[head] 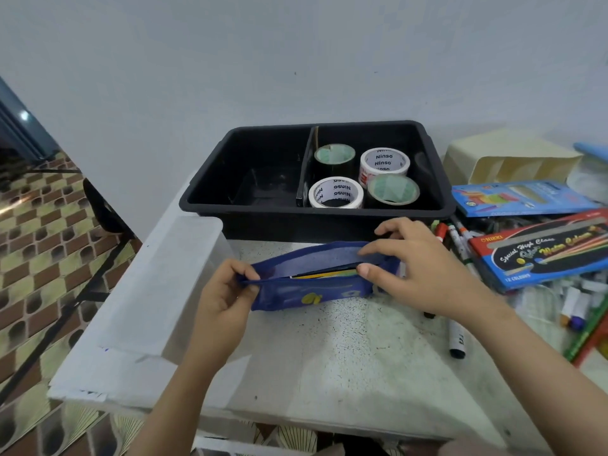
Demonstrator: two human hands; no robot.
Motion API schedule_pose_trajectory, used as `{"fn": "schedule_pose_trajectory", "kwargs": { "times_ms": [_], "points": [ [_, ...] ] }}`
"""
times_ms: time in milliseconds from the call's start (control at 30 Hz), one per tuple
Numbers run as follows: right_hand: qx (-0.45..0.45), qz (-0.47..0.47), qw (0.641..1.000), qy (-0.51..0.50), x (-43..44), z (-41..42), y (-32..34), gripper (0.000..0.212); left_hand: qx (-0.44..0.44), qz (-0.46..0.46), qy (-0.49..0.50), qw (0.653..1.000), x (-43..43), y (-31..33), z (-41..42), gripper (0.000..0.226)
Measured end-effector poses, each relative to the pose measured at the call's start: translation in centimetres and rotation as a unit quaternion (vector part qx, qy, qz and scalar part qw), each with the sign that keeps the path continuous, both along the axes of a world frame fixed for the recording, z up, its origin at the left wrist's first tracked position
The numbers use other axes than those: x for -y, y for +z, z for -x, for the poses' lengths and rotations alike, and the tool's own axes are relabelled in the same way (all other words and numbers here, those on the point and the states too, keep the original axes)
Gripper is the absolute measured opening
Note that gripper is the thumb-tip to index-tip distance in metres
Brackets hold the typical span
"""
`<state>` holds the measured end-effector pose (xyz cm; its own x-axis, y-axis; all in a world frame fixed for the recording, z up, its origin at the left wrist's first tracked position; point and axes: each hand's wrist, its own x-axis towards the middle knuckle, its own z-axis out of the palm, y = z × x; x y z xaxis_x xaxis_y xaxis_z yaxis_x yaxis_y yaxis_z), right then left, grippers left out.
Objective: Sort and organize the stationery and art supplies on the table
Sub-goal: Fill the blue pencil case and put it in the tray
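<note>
1. Spreading under both hands and forearms is a white speckled table [329, 373], with a low pale ledge along its edge beyond the left hand.
2. Just past the fingertips, at the far side of the table, sits a black bin [279, 225] split by a divider. The compartment ahead of the left hand holds nothing I can see.
3. Well out past the right hand, a cream organiser [506, 159] lies tipped over by the wall.
4. Beside the right wrist, on its outer side, a red and blue watercolour box [539, 255] rests on a heap of pens. A flat blue box [523, 197] lies just beyond it.
5. Between the two hands is a blue pouch [296, 294], its mouth pulled open. Flat yellow and dark things show inside.
6. The left hand [223, 291] pinches the pouch's near end, fingers curled around the fabric.
7. The right hand [414, 268] pinches the pouch's upper lip at the other end, between thumb and fingers.
8. Ahead of the right hand, in the bin's other compartment, four tape rolls stand on end: two white rolls [335, 192] and two dark rolls [393, 190] with green cores, all close together.
9. Under the right forearm, a black marker [456, 337] lies on the table.
</note>
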<state>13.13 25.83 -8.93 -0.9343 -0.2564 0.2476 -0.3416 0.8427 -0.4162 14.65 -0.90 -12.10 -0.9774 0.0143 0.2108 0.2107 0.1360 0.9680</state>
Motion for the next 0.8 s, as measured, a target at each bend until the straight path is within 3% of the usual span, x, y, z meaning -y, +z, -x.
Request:
{"fn": "schedule_pose_trajectory", "kwargs": {
  "times_ms": [200, 300, 500, 633, 800],
  "points": [
    [0.046, 0.144, 0.988, 0.042, -0.9, -0.3, -1.4, 0.035, -0.016, 0.029, 0.081, 0.996, -1.1, -0.5, 1.5, 0.037],
    [0.017, 0.195, 0.98, 0.023, -0.9, -0.8, -1.7, 0.047, -0.032, 0.051, 0.11, 0.992, -1.6, -0.7, 2.2, 0.042],
    [0.048, 0.375, 0.923, -0.07, -0.2, -1.8, -3.1, 0.041, -0.125, 0.154, 0.138, 0.97, -3.3, -0.2, 2.4, 0.066],
    [0.02, 0.416, 0.901, -0.118, 0.6, -2.3, -4.0, 0.029, -0.177, 0.221, 0.141, 0.948, -5.0, -0.3, 2.0, 0.057],
    [-0.013, 0.413, 0.903, -0.121, 0.8, -2.7, -4.5, 0.024, -0.307, 0.276, 0.059, 0.909, -7.4, -0.2, 1.2, 0.03]
  ]
}}
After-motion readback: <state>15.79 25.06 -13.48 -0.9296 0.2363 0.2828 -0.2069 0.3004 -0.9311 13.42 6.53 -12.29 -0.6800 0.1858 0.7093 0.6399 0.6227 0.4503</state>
